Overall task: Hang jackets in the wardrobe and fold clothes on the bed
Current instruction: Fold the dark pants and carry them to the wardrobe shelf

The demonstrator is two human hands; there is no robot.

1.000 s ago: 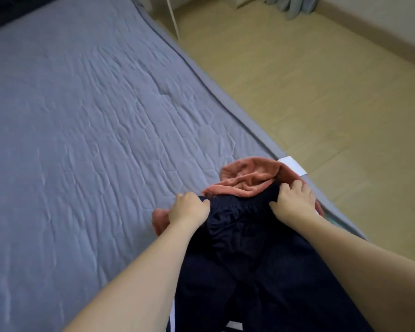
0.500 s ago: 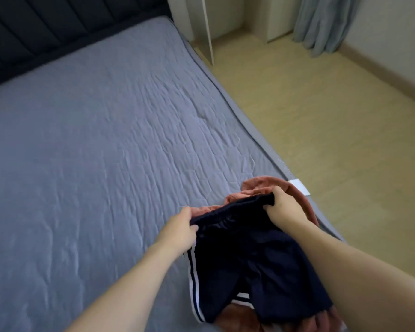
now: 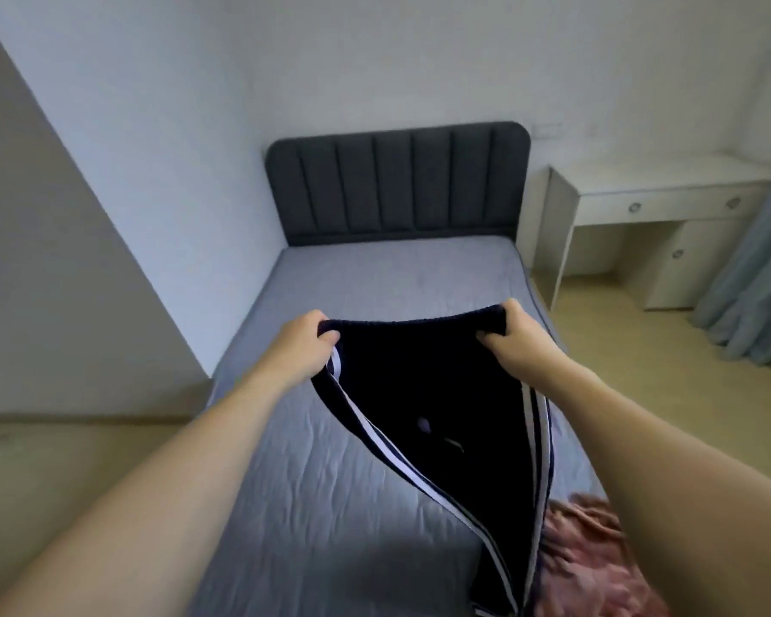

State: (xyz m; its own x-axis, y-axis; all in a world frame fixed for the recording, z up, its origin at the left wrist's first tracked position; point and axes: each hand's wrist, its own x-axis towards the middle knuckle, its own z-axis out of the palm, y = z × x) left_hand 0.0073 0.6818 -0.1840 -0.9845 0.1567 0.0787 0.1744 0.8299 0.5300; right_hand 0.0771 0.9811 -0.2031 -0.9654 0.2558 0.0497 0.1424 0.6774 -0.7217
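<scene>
left hand [image 3: 301, 345] and right hand [image 3: 519, 339] each grip a waistband corner of dark navy striped shorts [image 3: 441, 407], held up over the grey bed [image 3: 330, 483]; a pink garment [image 3: 584, 567] lies at the bed's right edge.

The bed [image 3: 375, 278] runs from the near edge toward the far wall, its headboard [image 3: 397, 184] at the far end against that wall. Above the middle of the bed, the 2 hands hold the shorts [image 3: 437, 394] up by the waistband: the left hand [image 3: 301, 345] at its left end, the right hand [image 3: 519, 338] at its right end. The shorts hang toward the near right. A crumpled garment [image 3: 584, 558] lies on the bed at the near right, partly behind the shorts. A desk [image 3: 659, 202] stands right of the headboard, with a curtain [image 3: 757, 278] at the far right. Floor [image 3: 32, 474] lies left and right of the bed.
</scene>
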